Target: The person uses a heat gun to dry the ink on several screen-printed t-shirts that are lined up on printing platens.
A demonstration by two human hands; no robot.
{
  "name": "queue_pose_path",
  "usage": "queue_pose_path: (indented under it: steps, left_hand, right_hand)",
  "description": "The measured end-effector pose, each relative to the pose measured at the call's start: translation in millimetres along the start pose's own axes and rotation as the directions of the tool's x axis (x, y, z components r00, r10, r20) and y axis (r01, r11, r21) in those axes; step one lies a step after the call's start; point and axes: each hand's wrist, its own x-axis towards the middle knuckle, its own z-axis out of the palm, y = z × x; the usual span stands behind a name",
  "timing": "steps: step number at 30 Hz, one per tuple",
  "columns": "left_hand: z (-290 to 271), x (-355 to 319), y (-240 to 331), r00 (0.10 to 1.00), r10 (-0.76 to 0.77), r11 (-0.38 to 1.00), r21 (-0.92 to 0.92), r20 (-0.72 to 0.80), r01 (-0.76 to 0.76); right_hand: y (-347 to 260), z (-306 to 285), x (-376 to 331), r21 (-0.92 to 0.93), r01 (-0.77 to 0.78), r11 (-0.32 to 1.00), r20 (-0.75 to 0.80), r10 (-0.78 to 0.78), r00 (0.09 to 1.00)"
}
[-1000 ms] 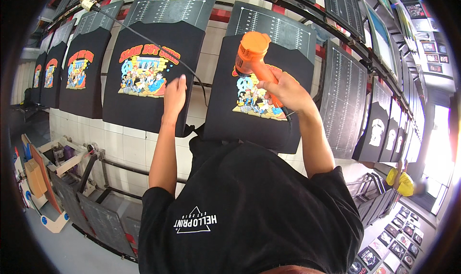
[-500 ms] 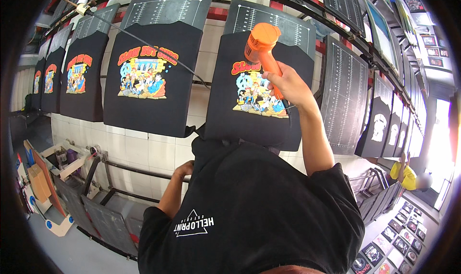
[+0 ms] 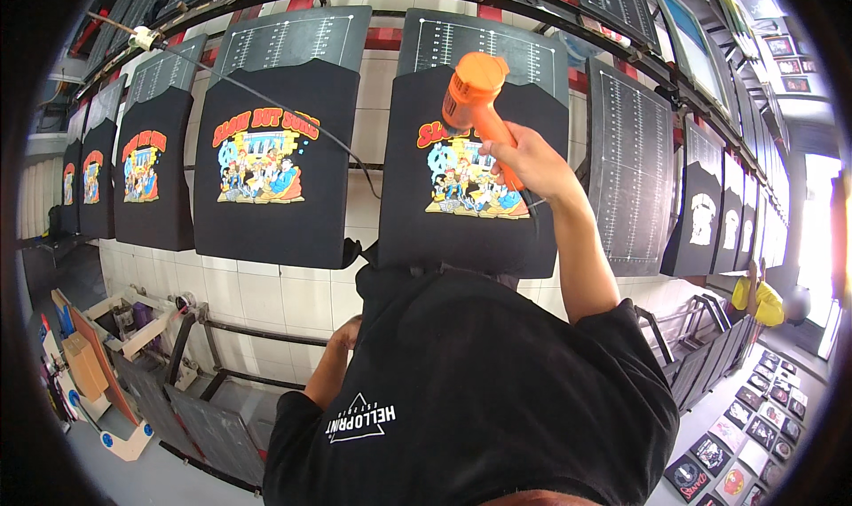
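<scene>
- Ahead and left of the left hand, a printed black shirt (image 3: 266, 240) lies on its board; a dark cable (image 3: 365, 168) droops across it and, if tugged, could scrape the print.
- The left hand (image 3: 348, 331) is partly hidden beside the torso; I cannot tell whether it is open.
- Beneath the right hand lies a second printed shirt (image 3: 461, 247); lingering heat might scorch it.
- The orange blower (image 3: 481, 102) tilts ahead-left of the right hand (image 3: 537, 164), which grips its handle; a slackened grip could drop it.

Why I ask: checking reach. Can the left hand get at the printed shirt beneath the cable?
Probably yes: no obstacle shows between the left hand and the printed shirt; the cable crosses higher.
</scene>
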Motion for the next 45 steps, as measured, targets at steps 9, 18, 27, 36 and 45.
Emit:
queue_pose_path:
  steps: [9, 18, 27, 36, 45]
  left_hand:
    - [-8.3, -2.4, -2.9, 0.993, -0.101, 0.979, 0.185, 0.069, 0.087]
    - [-6.4, 3.9, 2.1, 0.996, -0.081, 0.982, 0.175, 0.044, 0.073]
    - [-0.1, 4.7, 0.5, 0.997, -0.071, 0.985, 0.155, 0.012, 0.068]
    - [-16.9, -2.7, 5.6, 0.995, -0.093, 0.968, 0.238, 0.025, 0.084]
    - [7.5, 13.6, 20.1, 0.974, 0.005, 0.958, 0.279, -0.225, 0.059]
  right_hand:
    - [0.3, -4.2, -5.5, -0.018, -0.029, 0.999, -0.016, 0.029, 0.999]
    - [0.2, -3.6, -0.6, -0.013, -0.006, 1.0, -0.066, 0.005, 0.998]
    - [5.2, -9.8, -5.2, 0.002, 0.012, 1.0, -0.081, -0.012, 0.997]
    - [8.1, -19.4, -9.3, 0.061, 0.002, 0.998, -0.042, 0.0, 0.999]
    - [9.4, -26.7, -15.8, 0.014, -0.05, 0.999, -0.008, 0.05, 0.999]
